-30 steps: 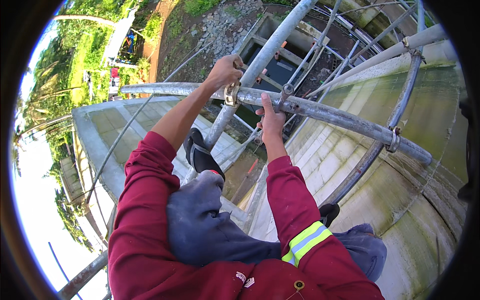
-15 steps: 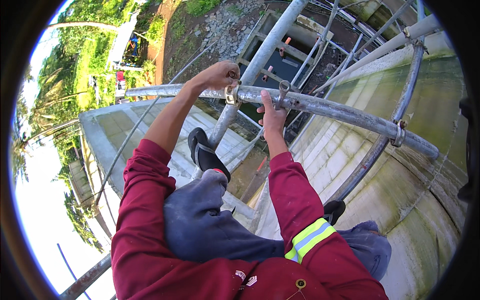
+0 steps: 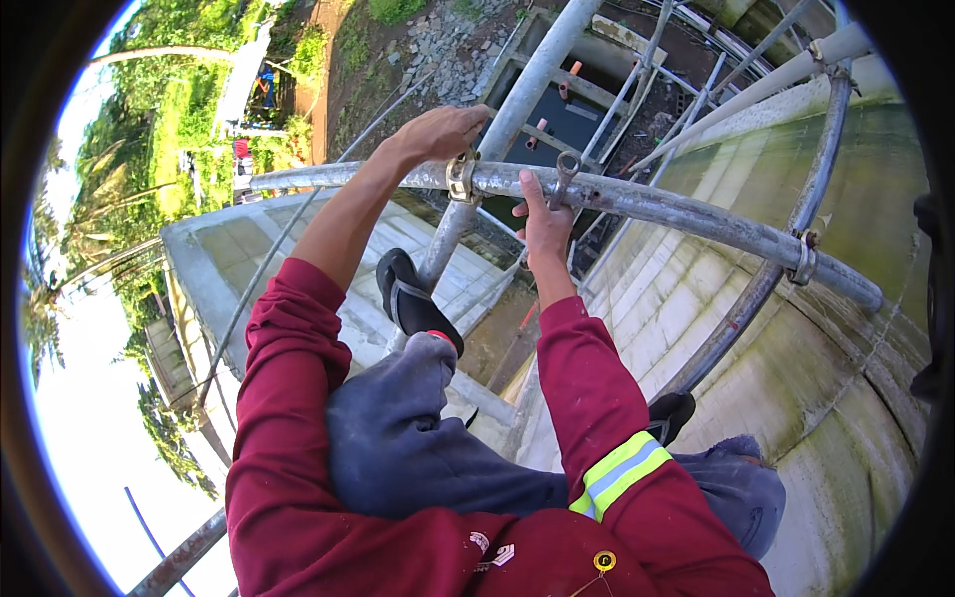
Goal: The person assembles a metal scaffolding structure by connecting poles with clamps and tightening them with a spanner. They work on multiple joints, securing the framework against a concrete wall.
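Note:
A horizontal scaffold pipe (image 3: 657, 202) runs across in front of me and crosses a slanting upright pipe (image 3: 537, 85). A metal scaffold clamp (image 3: 461, 177) sits around the horizontal pipe at the crossing. My left hand (image 3: 443, 134) is just above this clamp, its fingers bent together beside the upright pipe. Whatever they grip is hidden. Right of the crossing, my right hand (image 3: 546, 229) is closed on a wrench (image 3: 568, 164). The wrench's ring end sticks up above the horizontal pipe, and my thumb lies against the pipe.
Another clamp (image 3: 802, 259) joins the horizontal pipe to a curved pipe (image 3: 731, 333) at the right. My sandalled foot (image 3: 408, 289) rests by the upright pipe. Far below lies a concrete pit with dark water (image 3: 557, 129). A stained concrete wall (image 3: 796, 398) rises on the right.
My left hand has shifted up and slightly right, from the clamp's bolt toward the upright pipe. The right hand stays on the wrench, almost unmoved.

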Available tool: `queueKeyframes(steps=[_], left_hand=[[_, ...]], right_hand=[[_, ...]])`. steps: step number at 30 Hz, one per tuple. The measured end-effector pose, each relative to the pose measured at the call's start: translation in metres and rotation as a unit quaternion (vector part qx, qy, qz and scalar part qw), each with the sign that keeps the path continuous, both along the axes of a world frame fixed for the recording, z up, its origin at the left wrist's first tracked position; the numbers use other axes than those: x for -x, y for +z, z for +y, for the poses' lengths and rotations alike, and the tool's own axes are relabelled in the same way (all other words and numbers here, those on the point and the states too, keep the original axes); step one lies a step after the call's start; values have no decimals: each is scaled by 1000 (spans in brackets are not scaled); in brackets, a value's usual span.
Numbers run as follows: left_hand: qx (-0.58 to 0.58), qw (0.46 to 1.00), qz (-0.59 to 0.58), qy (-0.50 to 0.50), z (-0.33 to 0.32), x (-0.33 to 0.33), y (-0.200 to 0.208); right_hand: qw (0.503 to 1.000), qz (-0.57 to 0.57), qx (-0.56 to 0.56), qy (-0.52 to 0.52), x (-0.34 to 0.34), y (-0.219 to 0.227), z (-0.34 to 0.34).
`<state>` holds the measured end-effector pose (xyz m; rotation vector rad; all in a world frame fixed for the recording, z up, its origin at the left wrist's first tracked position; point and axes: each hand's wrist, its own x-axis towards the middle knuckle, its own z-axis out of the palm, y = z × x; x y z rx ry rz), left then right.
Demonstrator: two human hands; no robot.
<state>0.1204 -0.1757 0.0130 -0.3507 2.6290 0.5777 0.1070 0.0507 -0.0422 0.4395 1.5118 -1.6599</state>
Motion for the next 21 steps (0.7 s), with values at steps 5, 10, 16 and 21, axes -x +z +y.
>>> queueKeyframes(steps=[5,10,16,21], left_hand=[[-63,997,-22,34,-7,7,1],[-24,996,-85,7,-2,16,0],[-54,981,-180,50,-17,17,2],[11,994,-101,35,-2,10,7]], right_hand=[[1000,-6,4,10,1,-6,-2],[1000,12,21,-17,1,-2,-3],[1000,4,-4,-3,1,-4,-1],[1000,0,20,-15,-1,-4,-3]])
